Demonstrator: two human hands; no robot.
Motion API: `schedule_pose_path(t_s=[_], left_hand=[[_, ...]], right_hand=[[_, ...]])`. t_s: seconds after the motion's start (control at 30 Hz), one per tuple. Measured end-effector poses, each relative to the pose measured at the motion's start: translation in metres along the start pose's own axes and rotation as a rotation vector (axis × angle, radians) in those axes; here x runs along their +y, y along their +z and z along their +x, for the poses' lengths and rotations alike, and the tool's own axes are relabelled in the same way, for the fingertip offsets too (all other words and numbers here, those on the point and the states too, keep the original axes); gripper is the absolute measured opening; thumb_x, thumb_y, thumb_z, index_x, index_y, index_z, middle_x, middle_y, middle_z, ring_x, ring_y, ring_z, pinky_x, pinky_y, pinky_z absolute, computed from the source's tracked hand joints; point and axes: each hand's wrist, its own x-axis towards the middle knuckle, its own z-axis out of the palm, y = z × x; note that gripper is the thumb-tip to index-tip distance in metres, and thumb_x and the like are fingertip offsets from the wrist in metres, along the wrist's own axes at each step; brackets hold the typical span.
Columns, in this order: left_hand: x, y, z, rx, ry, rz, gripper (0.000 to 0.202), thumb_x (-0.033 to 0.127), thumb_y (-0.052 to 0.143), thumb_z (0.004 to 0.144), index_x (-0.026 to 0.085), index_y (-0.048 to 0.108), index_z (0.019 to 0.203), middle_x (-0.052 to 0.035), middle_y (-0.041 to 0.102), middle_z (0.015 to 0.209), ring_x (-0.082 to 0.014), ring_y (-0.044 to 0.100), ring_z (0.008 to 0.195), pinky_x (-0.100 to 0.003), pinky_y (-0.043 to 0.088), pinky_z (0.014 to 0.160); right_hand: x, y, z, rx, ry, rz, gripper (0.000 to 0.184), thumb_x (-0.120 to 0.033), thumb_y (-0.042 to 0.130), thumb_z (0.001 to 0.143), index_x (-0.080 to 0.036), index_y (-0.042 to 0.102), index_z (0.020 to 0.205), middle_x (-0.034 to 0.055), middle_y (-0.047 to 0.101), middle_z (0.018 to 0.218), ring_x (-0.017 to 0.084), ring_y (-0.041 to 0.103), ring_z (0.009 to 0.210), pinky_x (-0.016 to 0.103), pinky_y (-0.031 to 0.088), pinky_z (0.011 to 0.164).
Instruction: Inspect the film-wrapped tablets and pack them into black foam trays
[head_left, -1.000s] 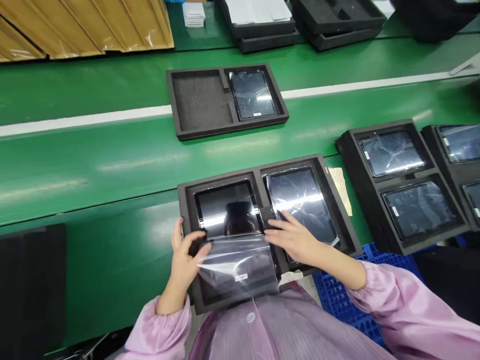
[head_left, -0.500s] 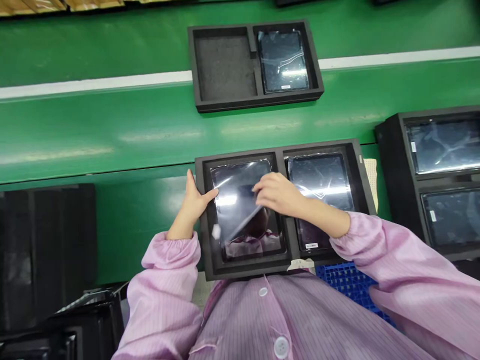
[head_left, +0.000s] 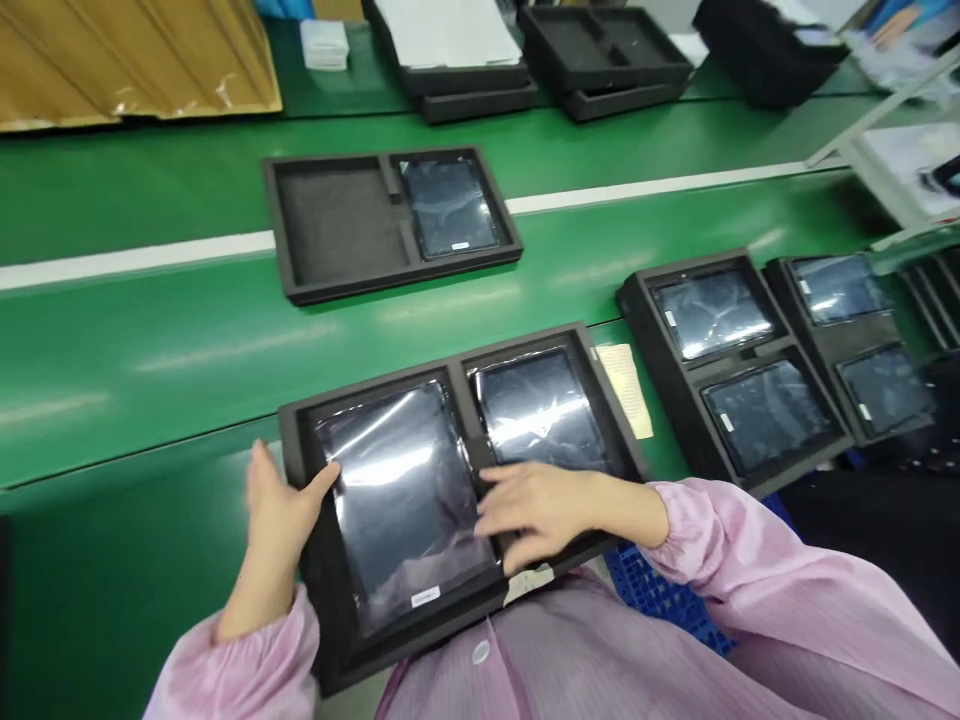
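In front of me a black foam tray (head_left: 459,425) with two compartments lies tilted against my body. Each compartment carries a dark glossy tablet-like screen: the left screen (head_left: 409,500) has a shiny clear film and a small white label (head_left: 425,597), and the right screen (head_left: 536,415) is partly covered by my arm. My left hand (head_left: 281,510) is at the tray's left rim, thumb stretched across it to the left screen's edge, fingers spread outside. Over the divider and the left screen's right edge, my right hand (head_left: 536,508) has its fingers apart, slightly blurred, holding nothing visible.
Farther up the green bench (head_left: 187,345) is another foam tray (head_left: 341,275) with one screen in its right compartment. Filled trays (head_left: 679,385) stand at the right, beside a yellowish paper (head_left: 625,390). Stacked trays (head_left: 480,100) and brown packaging (head_left: 135,60) are at the back.
The clear film, half lifted in my right hand before, now lies flat over the left screen. My right hand has let it go and opened. The view has swung to the right.
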Motion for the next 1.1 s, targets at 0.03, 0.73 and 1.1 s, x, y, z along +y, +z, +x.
schedule_pose_path(t_s=[0.03,0.73,1.1], left_hand=[[0.008,0.003,-0.008,0.072,0.051,0.054,0.085,0.037,0.067,0.07,0.011,0.027,0.141,-0.0176,0.025,0.151,-0.0438,0.015,0.14,-0.059,0.012,0.113],[0.093,0.095,-0.149,-0.417,1.371,0.511,0.02,0.007,0.046,0.083,0.019,0.063,0.083,-0.0045,0.067,0.086,-0.0223,0.06,0.098,-0.047,0.032,0.105],[0.083,0.062,-0.064,0.309,-0.115,-0.468,0.018,0.034,0.059,0.066,0.02,0.047,0.063,0.0064,0.047,0.051,-0.0158,0.053,0.056,-0.04,0.051,0.071]], right_hand=[[0.014,-0.011,-0.011,0.107,0.095,-0.088,0.031,-0.038,0.046,0.095,-0.017,0.066,0.101,0.0069,0.071,0.095,0.018,0.064,0.095,0.039,0.039,0.104],[0.081,-0.049,-0.141,0.625,0.817,-0.151,0.04,-0.028,0.056,0.085,-0.016,0.053,0.123,0.0183,0.039,0.144,0.03,0.038,0.132,0.051,0.034,0.107],[0.028,-0.033,-0.142,1.128,0.926,0.531,0.018,-0.034,0.048,0.083,-0.019,0.058,0.088,-0.001,0.065,0.07,0.011,0.059,0.054,0.025,0.05,0.053]])
